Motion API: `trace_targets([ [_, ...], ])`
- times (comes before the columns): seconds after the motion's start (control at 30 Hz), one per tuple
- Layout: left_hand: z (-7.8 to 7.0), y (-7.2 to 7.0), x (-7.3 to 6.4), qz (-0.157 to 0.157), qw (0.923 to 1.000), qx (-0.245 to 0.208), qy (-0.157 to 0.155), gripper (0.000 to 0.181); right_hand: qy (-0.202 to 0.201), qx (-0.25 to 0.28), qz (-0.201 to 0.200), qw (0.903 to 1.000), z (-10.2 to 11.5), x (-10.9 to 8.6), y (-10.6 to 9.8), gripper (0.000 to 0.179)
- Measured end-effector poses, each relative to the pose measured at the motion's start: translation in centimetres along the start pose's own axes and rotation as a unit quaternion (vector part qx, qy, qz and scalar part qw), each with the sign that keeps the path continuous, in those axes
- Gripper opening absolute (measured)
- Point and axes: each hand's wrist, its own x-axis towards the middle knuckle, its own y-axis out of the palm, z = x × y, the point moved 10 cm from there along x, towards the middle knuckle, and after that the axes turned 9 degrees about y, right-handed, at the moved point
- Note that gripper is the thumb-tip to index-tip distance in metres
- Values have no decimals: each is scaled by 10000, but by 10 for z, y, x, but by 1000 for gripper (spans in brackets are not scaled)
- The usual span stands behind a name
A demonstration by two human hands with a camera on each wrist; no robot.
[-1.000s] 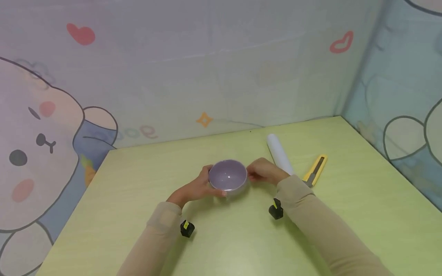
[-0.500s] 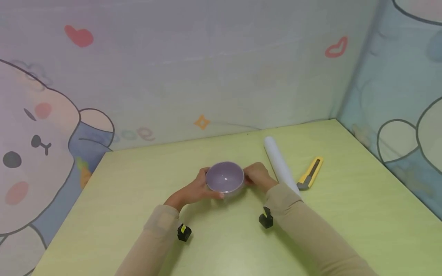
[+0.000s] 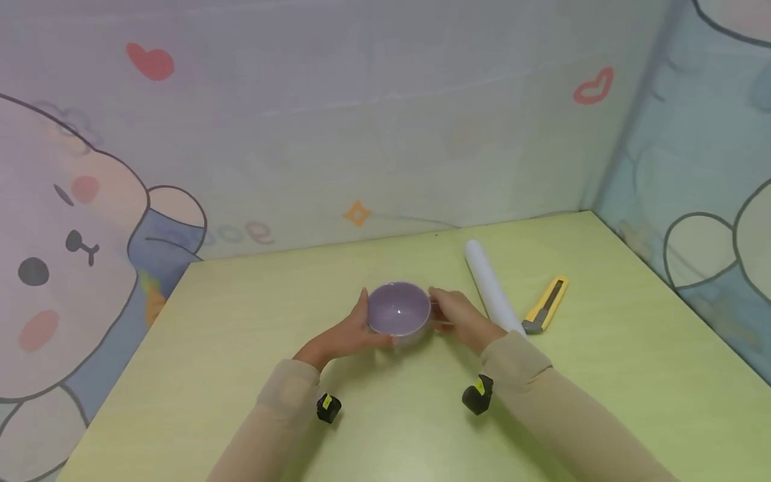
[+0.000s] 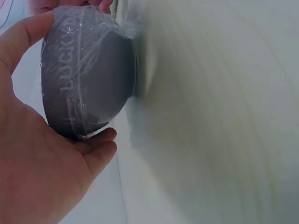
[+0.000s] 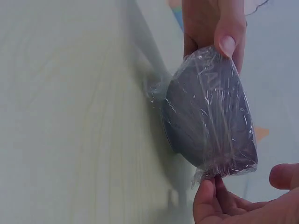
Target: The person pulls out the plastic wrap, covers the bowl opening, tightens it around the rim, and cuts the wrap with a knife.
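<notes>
A purple bowl (image 3: 399, 309) with crinkled clear plastic wrap (image 5: 212, 107) around its outside is close over the table, its mouth facing up. Raised lettering shows through the wrap in the left wrist view. My left hand (image 3: 352, 331) grips the bowl from the left, thumb along the near side and fingers behind and under it. At the bowl's right side is my right hand (image 3: 464, 318). Its fingertips (image 5: 205, 196) touch a gathered bit of wrap against the wall, while its thumb (image 5: 284, 176) stands apart from them.
Behind the right forearm a white roll (image 3: 490, 284) lies on the pale yellow-green table (image 3: 241, 301). A yellow utility knife (image 3: 545, 304) lies to the right of the roll. A patterned cloth backdrop (image 3: 385, 134) rises behind the table and along its sides.
My right hand's fingers have loosened and its thumb has come up away from the others at the bowl's side. The left hand keeps its grip on the bowl. The head view has shifted slightly.
</notes>
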Motion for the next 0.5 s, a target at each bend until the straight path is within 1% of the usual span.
trace_targets([
  [0.1,-1,2,2,-25,9999,73,-72,123,-106,-179,-31,9998,2,-3,-3,52],
  [0.23,-2,4,3,-16,9999,127,-87,121,-242,-569,-49,9981,4,-5,-3,53],
  [0.3,-3,4,3,12,9999,152,-60,122,-316,-766,10,9966,6,-7,-2,53],
  [0.37,-3,3,2,29,9998,166,-66,123,-408,-1053,-10,9936,9,-9,-3,56],
  [0.4,-3,1,1,16,9999,131,-83,123,-513,-1273,-33,9905,12,-12,-3,57],
  [0.43,-3,-2,0,-22,9998,139,-105,122,-637,-1586,-102,9852,15,-14,-3,58],
  [0.47,-4,-6,-1,-94,9997,204,-97,121,-797,-1981,-196,9767,20,-17,-4,60],
  [0.5,-6,-11,-1,-201,9993,318,-42,119,-1008,-2418,-321,9645,25,-20,-4,61],
])
